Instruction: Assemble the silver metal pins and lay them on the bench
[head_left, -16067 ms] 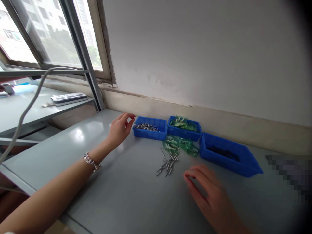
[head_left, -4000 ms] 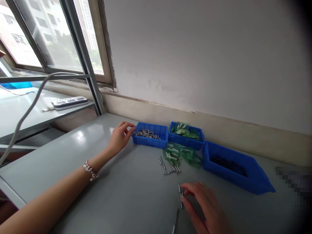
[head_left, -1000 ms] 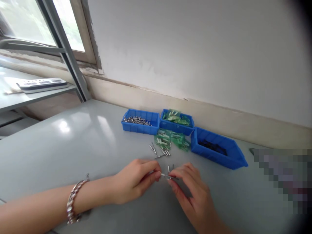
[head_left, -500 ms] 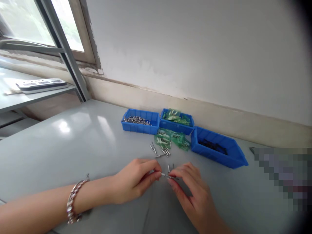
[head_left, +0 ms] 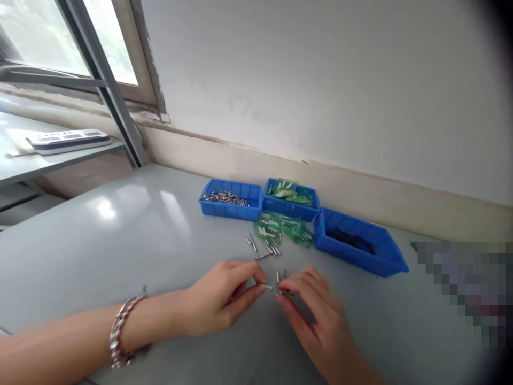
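A big pale wall (head_left: pixel 304 80) stands behind the shiny gray counter (head_left: pixel 120 246), with a window (head_left: pixel 40 37) far left. The far right blue bin (head_left: pixel 358 260) has dark things (head_left: pixel 350 240), the left blue bin (head_left: pixel 230 211) silver rivets (head_left: pixel 226 199), the middle blue bin (head_left: pixel 290 210) green packets (head_left: pixel 295 197). Nearer, the left hand (head_left: pixel 222 297) has its grip pinched on a thin shiny rivet (head_left: pixel 268 287). The right hand (head_left: pixel 316 315) is at its other end; I can't tell if it squeezes.

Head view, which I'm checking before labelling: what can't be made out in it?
All in the head view:
Held metal pieces: partly covered by the left hand and right hand; too small to tell if joined.
Dark contents of the rightmost blue bin: too dark to identify.
Pixelated patch: blocks hide what's there; right edge cuts it off.
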The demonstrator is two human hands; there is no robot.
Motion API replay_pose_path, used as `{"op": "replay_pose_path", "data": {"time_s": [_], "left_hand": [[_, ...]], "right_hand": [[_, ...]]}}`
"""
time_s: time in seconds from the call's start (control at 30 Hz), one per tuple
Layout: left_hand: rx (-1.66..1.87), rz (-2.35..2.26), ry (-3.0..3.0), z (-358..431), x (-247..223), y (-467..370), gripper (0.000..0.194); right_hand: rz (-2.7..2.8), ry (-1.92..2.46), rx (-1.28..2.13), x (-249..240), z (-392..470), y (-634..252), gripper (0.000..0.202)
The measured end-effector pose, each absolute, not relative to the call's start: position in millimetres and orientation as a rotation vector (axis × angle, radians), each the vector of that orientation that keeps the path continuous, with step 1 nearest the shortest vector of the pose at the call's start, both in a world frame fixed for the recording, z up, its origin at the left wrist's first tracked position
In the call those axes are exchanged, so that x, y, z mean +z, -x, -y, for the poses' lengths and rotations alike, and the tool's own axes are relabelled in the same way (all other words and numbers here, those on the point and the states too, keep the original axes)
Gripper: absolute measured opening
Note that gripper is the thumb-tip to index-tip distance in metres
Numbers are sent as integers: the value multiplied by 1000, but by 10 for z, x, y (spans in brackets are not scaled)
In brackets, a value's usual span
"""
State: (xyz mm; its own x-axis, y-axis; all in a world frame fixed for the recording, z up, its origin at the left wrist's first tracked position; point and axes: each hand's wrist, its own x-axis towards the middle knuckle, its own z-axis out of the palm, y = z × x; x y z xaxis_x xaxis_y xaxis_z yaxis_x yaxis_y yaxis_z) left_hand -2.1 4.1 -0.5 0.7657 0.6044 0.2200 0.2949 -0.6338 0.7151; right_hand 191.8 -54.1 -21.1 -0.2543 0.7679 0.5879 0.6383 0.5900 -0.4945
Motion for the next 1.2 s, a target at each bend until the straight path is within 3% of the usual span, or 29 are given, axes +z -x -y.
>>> {"op": "replay_pose_path", "data": {"time_s": [0.93,1.2], "left_hand": [[639,-658,-2451,-37,-15,19,7],[553,-669,-2426,-59,-17,32,15]], "right_hand": [[1986,1100,194,-232,530,-1930,13],[1980,1110,179,-219,537,-1924,13]]}}
